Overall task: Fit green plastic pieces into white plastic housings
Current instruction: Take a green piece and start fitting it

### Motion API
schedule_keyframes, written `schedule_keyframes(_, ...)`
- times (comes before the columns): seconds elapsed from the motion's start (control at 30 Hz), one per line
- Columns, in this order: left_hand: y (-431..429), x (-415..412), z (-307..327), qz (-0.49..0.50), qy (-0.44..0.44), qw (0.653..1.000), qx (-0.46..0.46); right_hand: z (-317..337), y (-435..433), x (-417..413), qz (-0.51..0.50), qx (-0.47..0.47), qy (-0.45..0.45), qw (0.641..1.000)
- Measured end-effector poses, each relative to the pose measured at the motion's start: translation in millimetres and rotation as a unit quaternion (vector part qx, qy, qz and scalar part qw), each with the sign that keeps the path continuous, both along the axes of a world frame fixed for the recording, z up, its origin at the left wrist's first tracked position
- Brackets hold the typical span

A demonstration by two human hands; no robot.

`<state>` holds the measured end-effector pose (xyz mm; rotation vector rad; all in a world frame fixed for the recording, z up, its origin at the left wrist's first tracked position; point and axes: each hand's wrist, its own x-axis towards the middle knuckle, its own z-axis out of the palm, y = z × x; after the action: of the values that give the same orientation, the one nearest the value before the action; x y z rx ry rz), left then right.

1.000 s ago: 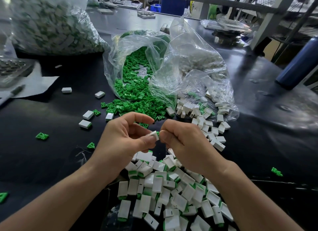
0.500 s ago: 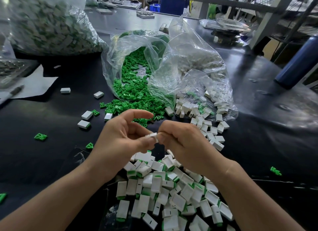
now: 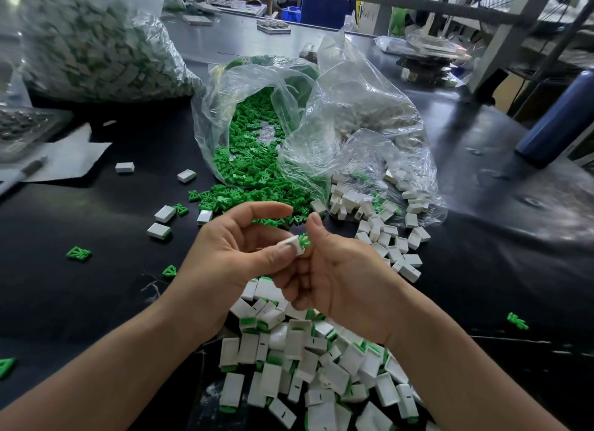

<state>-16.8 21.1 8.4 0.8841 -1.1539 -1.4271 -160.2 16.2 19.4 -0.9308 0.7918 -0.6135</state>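
Over the black table, my left hand [image 3: 229, 254] pinches a small white housing [image 3: 294, 243] between thumb and fingers. A green piece [image 3: 304, 240] sticks out of the housing's right end, and my right hand [image 3: 334, 270] holds that piece with its fingertips. Loose green pieces [image 3: 254, 160] spill from an open clear bag behind my hands. Empty white housings [image 3: 382, 228] lie scattered to the right of them. A heap of fitted white-and-green parts [image 3: 308, 360] sits below my wrists.
A large clear bag of finished parts [image 3: 93, 45] stands at the back left. Stray housings [image 3: 159, 230] and green pieces [image 3: 78, 253] dot the table's left side. A marker on white paper [image 3: 64, 160] lies far left, and a blue bottle [image 3: 559, 119] stands at right.
My hands have drawn slightly apart, and the right hand has opened a little, so the green piece now shows sticking out of the housing's end.
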Motion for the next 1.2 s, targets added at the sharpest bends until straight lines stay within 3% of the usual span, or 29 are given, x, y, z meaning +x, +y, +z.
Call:
schedule_keyframes(0.33,0.7,-2.6,-3.3,0.002,0.006,1.0,-0.015,3.3,4.0,6.1,-0.062,-0.003,0.048,0.997)
schedule_keyframes(0.6,2.7,-4.9,-4.1,0.015,0.013,1.0,-0.019,-2.8,6.2,9.5,-0.08,-0.014,0.034,0.996)
schedule_keyframes(0.9,1.4,-3.1,-2.0,0.027,0.02,0.999,-0.007,-0.8,4.1,6.7,-0.036,-0.007,0.002,0.999)
schedule_keyframes(1.2,2.9,-1.9,0.8,0.041,0.008,0.999,-0.013,-3.6,2.6,2.9,-0.041,-0.082,0.058,0.994)
